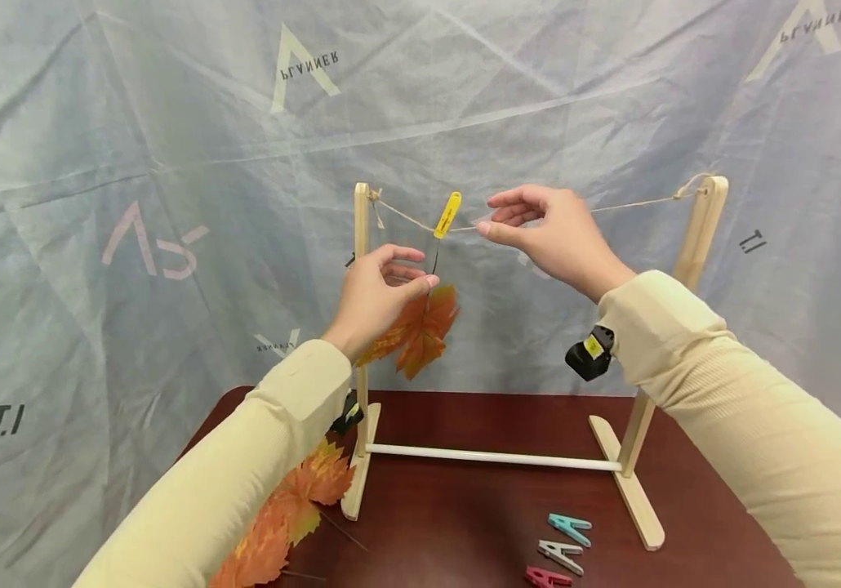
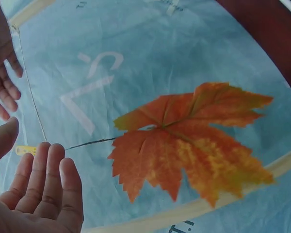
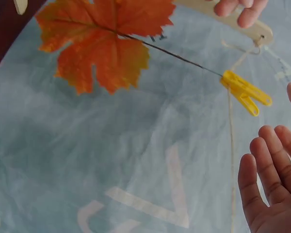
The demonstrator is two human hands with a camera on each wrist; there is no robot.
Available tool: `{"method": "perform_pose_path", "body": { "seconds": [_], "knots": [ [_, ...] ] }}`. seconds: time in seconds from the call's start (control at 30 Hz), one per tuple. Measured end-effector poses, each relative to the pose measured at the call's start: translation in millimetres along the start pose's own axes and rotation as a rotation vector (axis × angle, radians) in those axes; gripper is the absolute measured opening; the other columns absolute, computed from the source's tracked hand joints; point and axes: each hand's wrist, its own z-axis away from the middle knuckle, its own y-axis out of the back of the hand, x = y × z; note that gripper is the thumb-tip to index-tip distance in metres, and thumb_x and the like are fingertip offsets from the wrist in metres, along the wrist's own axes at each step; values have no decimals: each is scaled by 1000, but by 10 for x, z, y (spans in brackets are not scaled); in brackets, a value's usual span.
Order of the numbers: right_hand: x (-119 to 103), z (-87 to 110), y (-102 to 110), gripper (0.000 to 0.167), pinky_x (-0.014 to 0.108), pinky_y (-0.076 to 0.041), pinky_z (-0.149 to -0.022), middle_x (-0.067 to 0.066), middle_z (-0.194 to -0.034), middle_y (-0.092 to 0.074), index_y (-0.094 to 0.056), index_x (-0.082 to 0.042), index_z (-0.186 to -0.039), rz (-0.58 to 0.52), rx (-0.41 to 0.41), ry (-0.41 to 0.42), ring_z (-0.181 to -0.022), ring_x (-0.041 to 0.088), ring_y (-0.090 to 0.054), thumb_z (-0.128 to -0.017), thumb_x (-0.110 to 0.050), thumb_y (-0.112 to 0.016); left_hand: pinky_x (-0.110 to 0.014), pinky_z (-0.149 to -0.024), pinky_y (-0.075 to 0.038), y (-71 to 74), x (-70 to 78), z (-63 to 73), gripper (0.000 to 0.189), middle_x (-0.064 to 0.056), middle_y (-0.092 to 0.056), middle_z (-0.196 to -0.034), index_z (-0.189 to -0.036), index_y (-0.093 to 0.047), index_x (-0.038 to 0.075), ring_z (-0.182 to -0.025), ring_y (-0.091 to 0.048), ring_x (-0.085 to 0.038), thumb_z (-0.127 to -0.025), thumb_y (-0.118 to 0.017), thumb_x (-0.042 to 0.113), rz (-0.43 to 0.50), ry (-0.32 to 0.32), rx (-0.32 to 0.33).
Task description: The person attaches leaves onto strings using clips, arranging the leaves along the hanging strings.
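A yellow clothespin [image 1: 448, 215] clips the dark stem of an orange maple leaf [image 1: 428, 331] to a thin string [image 1: 634, 203]. The leaf hangs below the string, partly behind my left hand [image 1: 380, 286]. That hand is beside the stem, fingers loosely bent and thumb apart from them, gripping nothing. To the right of the clothespin, my right hand [image 1: 549, 233] is close to the string with relaxed fingers. In the right wrist view, a gap separates the right hand [image 3: 274, 179] from the clothespin [image 3: 245, 92], and the fingers hold nothing.
The string runs between the left post [image 1: 361, 220] and right post [image 1: 700, 229] of a wooden stand, joined low by a white rod [image 1: 494, 457]. More leaves [image 1: 303, 490] lie at the table's left. Teal [image 1: 570, 527], grey [image 1: 560, 555] and red [image 1: 547, 577] clothespins lie in front.
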Motion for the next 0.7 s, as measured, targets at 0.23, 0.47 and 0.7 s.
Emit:
{"method": "perform_pose_path", "body": {
  "seconds": [0.23, 0.47, 0.7],
  "knots": [
    [165, 262, -56, 44, 41, -46, -88, 5, -114, -71, -68, -14, -128, -3, -21, -3, -109, 18, -61, -93, -42, -74, -39, -90, -53, 144, -98, 265, 34, -8, -74, -110, -125, -67, 8, -102, -68, -23, -94, -76, 20, -13, 2, -47],
    [298, 543, -78, 44, 38, -50, -89, 5, -116, -71, -69, -15, -128, -14, -31, -17, -106, 18, -65, -94, -43, -73, -43, -87, -54, 357, -330, 533, 38, -6, -73, -113, -129, -67, 8, -102, -67, -23, -95, -76, 22, -99, 19, -80],
    [462, 837, -123, 41, 23, -51, -85, 3, -113, -72, -69, -15, -127, 1, -53, -15, -102, 12, -64, -95, -40, -73, -40, -83, -55, 564, -636, 865, 33, -2, -74, -109, -125, -70, 11, -97, -69, -20, -94, -76, 23, -239, 44, -96]
  ]
}}
